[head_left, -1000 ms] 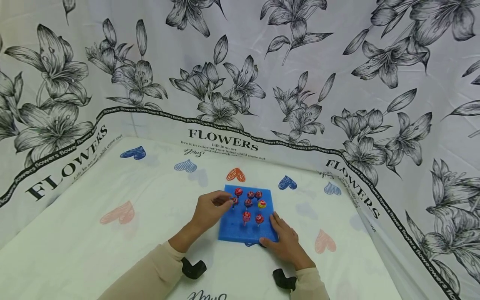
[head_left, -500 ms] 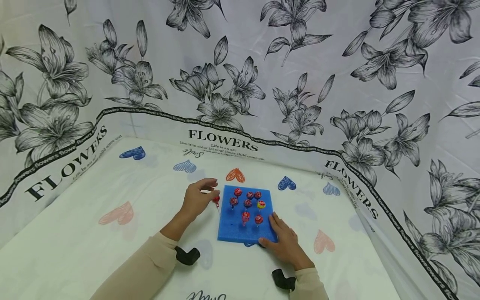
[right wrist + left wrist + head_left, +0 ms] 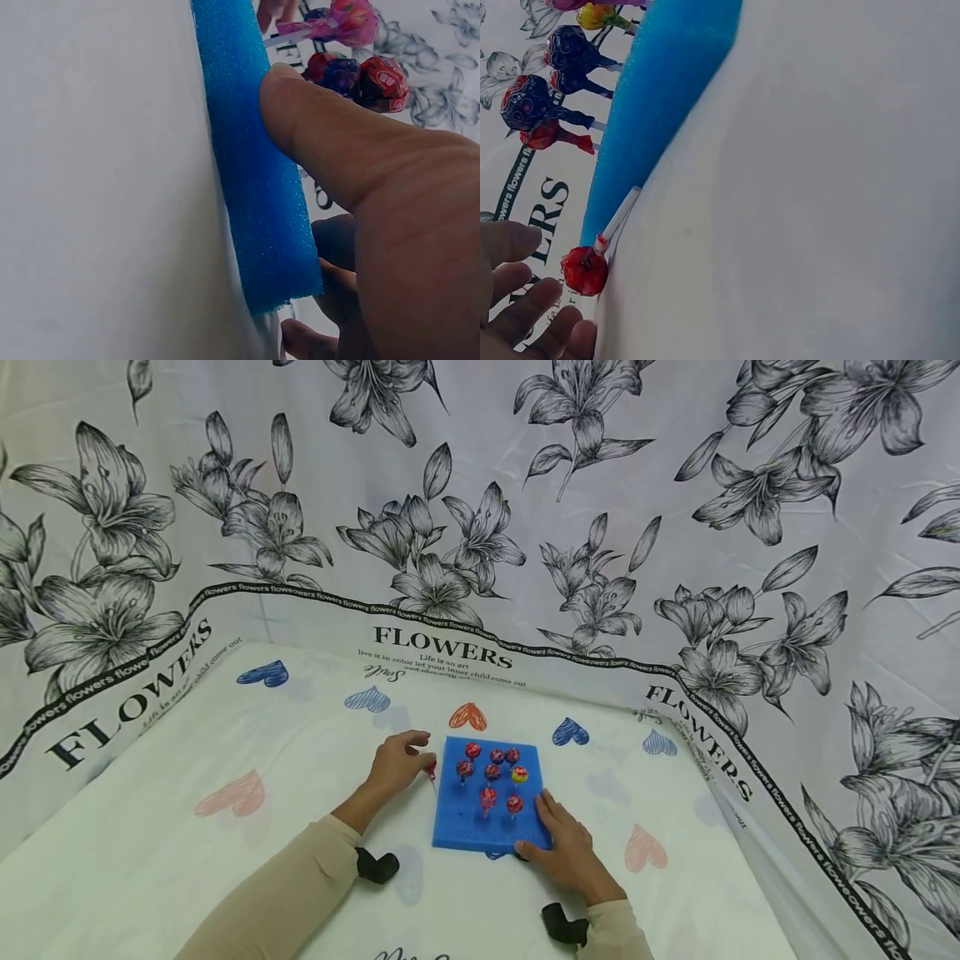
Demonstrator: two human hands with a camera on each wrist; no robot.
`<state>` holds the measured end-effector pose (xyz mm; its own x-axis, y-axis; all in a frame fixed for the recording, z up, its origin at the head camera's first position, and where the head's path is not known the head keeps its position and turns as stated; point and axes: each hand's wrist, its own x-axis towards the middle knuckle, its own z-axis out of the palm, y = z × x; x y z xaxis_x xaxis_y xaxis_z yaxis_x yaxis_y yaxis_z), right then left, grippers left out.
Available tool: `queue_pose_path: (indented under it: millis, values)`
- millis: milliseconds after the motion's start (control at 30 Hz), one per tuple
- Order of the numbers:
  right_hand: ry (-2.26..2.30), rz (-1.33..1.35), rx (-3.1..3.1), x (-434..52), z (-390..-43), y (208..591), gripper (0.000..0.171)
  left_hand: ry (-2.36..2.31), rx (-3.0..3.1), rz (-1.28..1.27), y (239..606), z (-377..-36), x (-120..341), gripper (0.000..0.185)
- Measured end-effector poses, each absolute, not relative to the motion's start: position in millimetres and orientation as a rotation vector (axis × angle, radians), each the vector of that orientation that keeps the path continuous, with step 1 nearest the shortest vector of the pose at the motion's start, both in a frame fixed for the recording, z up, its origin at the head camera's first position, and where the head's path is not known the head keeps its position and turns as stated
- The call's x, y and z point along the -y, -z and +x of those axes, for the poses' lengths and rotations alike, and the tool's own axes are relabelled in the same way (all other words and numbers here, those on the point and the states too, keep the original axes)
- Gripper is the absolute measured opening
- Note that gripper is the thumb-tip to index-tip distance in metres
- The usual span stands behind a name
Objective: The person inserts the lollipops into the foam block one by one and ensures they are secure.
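Observation:
A blue foam block (image 3: 468, 831) lies on the table with several wrapped lollipops standing in its top, among them a yellow one (image 3: 520, 774) and a pink one (image 3: 487, 800). My left hand (image 3: 397, 764) is just left of the block, fingers loosely spread. Close to its fingertips a red lollipop (image 3: 585, 271) is down at the block's side, its white stick (image 3: 621, 214) slanting along the foam; a gap shows between thumb and candy. My right hand (image 3: 567, 843) holds the block's near right corner, thumb (image 3: 300, 112) on the near edge and fingers along the right side.
The table wears a white cloth printed with hearts, such as an orange heart (image 3: 468, 717) behind the block. A flower-printed curtain (image 3: 480, 552) rises at the back and sides. Black wrist mounts (image 3: 377, 865) stick out from both sleeves.
My left hand has moved left off the block, a red lollipop coming with it, then dropped lower; its fingers now stand apart from the lollipop. The right hand stays on the block.

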<state>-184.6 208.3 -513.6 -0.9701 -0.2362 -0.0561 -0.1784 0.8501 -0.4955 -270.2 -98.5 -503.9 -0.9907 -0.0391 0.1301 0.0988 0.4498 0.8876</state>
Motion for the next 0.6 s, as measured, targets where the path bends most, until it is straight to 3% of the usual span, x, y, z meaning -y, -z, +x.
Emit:
queue_pose_path:
  millis: [267,600]
  values:
    - [0.772,-0.342,-2.908,-207.7,-182.8,512.8,0.092,1.493,2.655,-0.106,515.0,-272.9,97.9,0.044]
    - [0.773,-0.32,-2.903,-207.1,-182.2,513.2,0.093,1.419,2.616,-0.159,518.6,-269.2,95.3,0.029]
